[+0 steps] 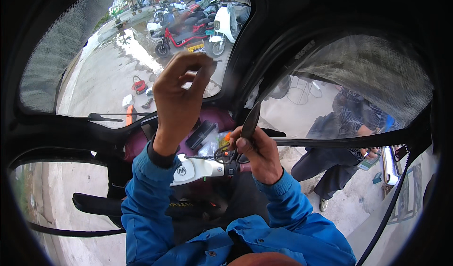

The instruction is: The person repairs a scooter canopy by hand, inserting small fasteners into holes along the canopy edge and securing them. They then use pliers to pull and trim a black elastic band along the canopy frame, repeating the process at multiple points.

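Observation:
My left hand [181, 96] is raised in front of the windshield, its fingers curled toward the thumb; whether the fingertips hold anything is too small to make out. My right hand [257, 152] grips a flat black strip [250, 119] that runs up along the black window frame [264, 63]. Below both hands are the scooter's white handlebar cover [193, 171], dark cables and a purple front panel [139, 145] carrying a black case [198, 135] and clear plastic bags [210, 145].
Through the right opening, a person in dark trousers [316, 162] is beside the vehicle, under a partly meshed window [358, 63] with a zipper edge. Parked scooters [222, 23] and a red hose-like object [139, 84] lie beyond the windshield. A black bar [96, 202] extends at left.

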A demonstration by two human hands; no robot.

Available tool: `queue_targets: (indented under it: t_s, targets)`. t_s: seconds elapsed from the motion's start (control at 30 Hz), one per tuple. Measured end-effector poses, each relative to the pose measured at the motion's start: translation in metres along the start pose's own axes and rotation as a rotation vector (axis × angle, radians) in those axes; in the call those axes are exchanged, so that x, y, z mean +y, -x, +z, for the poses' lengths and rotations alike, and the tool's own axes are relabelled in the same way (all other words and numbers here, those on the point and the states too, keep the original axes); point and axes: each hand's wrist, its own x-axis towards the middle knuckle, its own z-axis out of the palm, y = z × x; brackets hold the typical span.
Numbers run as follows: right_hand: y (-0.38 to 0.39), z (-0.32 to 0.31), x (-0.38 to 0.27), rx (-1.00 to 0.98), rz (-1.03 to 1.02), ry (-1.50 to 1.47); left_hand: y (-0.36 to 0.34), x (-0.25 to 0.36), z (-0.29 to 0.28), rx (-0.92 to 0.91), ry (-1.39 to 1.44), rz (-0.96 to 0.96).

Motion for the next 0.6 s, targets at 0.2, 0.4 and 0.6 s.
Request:
queue_targets:
  t_s: [0.2,0.4,0.6]
  targets:
    - [-0.077,0.001,-0.015,0.193,-0.184,0.062,-0.082,0.008,0.038,-0.105,-0.244,0.272]
    - [-0.125,-0.002,-0.02,0.249,-0.368,0.182,-0.091,0.012,0.051,-0.015,-0.525,0.374]
    - [-0.148,-0.013,-0.023,0.298,-0.43,0.312,-0.097,0.007,0.051,-0.014,-0.389,0.498]
